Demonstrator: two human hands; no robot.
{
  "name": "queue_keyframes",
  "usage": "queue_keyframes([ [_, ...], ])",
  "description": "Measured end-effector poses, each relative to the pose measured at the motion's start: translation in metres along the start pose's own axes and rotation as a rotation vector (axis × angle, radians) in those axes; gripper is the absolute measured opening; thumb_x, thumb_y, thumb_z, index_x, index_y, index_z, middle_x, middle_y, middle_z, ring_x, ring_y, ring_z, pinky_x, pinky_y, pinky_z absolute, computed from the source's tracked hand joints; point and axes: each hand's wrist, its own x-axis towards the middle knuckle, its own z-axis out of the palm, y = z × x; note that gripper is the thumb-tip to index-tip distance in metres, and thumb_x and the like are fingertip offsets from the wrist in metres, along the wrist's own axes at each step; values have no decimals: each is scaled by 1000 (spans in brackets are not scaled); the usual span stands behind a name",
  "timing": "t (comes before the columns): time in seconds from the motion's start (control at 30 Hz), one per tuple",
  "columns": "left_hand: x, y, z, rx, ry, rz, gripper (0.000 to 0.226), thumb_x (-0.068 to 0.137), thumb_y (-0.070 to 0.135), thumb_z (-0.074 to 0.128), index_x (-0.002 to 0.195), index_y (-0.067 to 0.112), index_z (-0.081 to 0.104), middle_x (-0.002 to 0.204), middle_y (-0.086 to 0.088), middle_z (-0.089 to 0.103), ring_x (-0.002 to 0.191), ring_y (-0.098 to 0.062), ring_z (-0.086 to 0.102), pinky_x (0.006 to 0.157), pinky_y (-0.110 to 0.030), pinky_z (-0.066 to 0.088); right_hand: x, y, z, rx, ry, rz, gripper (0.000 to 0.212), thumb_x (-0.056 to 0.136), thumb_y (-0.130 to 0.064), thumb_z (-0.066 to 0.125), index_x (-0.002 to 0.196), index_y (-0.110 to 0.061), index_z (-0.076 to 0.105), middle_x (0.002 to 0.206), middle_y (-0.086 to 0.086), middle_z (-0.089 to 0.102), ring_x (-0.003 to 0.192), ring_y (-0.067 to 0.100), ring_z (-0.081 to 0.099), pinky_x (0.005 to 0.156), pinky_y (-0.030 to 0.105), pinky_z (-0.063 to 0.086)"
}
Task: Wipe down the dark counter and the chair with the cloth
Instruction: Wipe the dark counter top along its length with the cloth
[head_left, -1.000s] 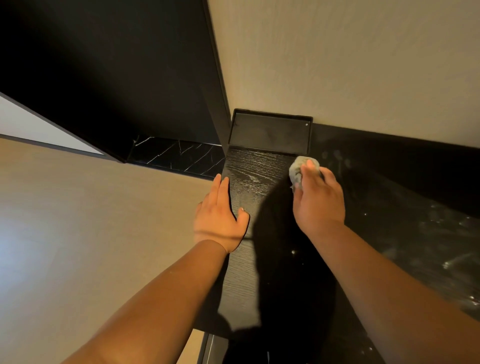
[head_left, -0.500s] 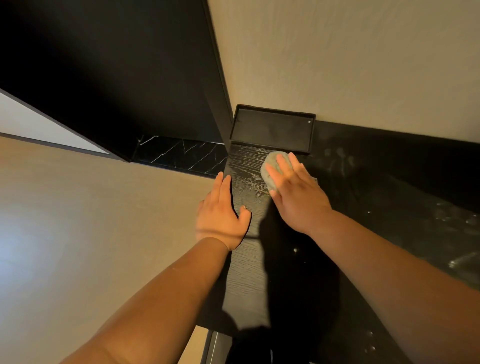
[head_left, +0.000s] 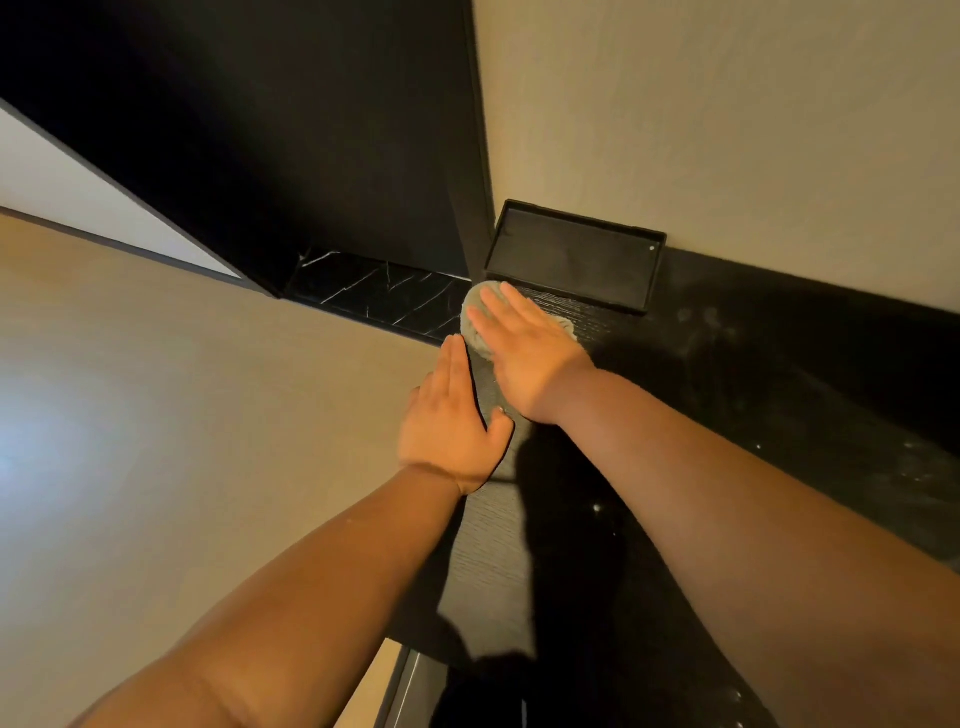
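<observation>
The right hand (head_left: 524, 356) lies flat, fingers straight, pressing the grey cloth (head_left: 474, 322) on the counter (head_left: 727, 395) near its left edge, just before the black tray (head_left: 574, 260); the left hand (head_left: 449, 423) rests open beside it, perhaps on the counter's edge

Just in front of the black tray's (head_left: 571, 265) near left corner, the grey cloth (head_left: 475, 332) lies mostly buried under the flat right hand (head_left: 524, 353). Only a crescent shows past the fingertips and a scrap on the tray side, so its folds cannot be told. Nearer than the tray, the left hand (head_left: 447, 426) is softly blurred at the table's (head_left: 779, 389) left edge, and both forearms are cut by the bottom edge. A pale speck in the tray's far right corner is too small to identify, and the table right of the tray runs out of frame.
</observation>
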Motion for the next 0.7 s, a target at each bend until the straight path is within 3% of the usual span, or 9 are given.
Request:
queue_keyframes([
  [0.17,0,-2,2,-19,19,9,90,98,62,48,166,10,20,168,-12,34,150,-26,41,117,-47,41,-57,-6,9,28,76,-64,64,100,-16,52,160,-25,31,170,-3,18,158,21,5,127,37,2],
  [0.3,0,-1,-1,-25,14,2,95,95,65,46,167,8,18,169,-12,33,151,-26,39,118,-45,39,-58,-2,6,11,22,-75,62,102,-18,49,160,-29,30,170,-7,15,158,18,2,126,36,2],
  [0.47,2,-1,-1,-9,-5,-7,99,91,61,54,168,14,11,170,-7,30,151,-23,37,120,-44,38,-23,15,-2,38,48,40,71,98,-12,48,161,-32,24,171,-10,9,159,19,-4,127,49,15],
  [0.7,3,-2,-1,-64,-19,-23,103,89,65,51,168,16,7,171,-5,26,152,-22,35,120,-44,37,-89,1,16,13,62,-33,57,100,-16,50,152,-37,41,169,-11,14,158,21,-8,127,42,-1],
])
